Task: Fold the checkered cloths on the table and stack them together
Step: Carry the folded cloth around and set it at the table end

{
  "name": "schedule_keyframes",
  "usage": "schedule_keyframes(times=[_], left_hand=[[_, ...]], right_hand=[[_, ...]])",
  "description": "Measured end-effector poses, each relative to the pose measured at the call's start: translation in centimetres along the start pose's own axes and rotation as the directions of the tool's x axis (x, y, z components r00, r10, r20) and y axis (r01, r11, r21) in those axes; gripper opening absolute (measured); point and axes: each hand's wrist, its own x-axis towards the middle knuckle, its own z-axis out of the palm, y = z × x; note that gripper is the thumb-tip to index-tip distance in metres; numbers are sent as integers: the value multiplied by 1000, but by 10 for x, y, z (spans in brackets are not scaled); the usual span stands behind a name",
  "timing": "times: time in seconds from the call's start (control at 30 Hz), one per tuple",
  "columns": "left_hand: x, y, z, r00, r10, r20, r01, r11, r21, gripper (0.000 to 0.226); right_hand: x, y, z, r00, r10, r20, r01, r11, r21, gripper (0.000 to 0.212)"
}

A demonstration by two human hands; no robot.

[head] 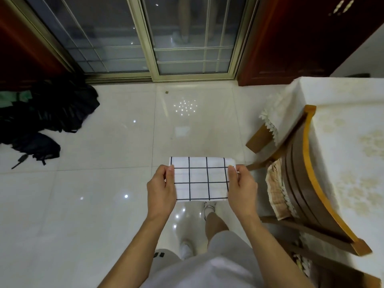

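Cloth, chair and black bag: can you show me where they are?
cloth [199, 179]: head view, middle of the folded checkered panel held between both hands.
chair [318, 175]: head view, its curved wooden backrest.
black bag [62, 102]: head view, its middle, on the floor.

A home: tiled floor [104, 183], sliding glass door [145, 38], clothed table [353, 121], wooden chair [311, 183].
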Motion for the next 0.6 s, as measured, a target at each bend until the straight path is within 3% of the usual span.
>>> schedule_keyframes(times=[0.6], left_hand=[[232, 123, 111, 998, 6, -70, -5, 1000, 9, 41]], right_hand=[[292, -65, -8, 997, -80, 19, 80, 997, 14, 31]])
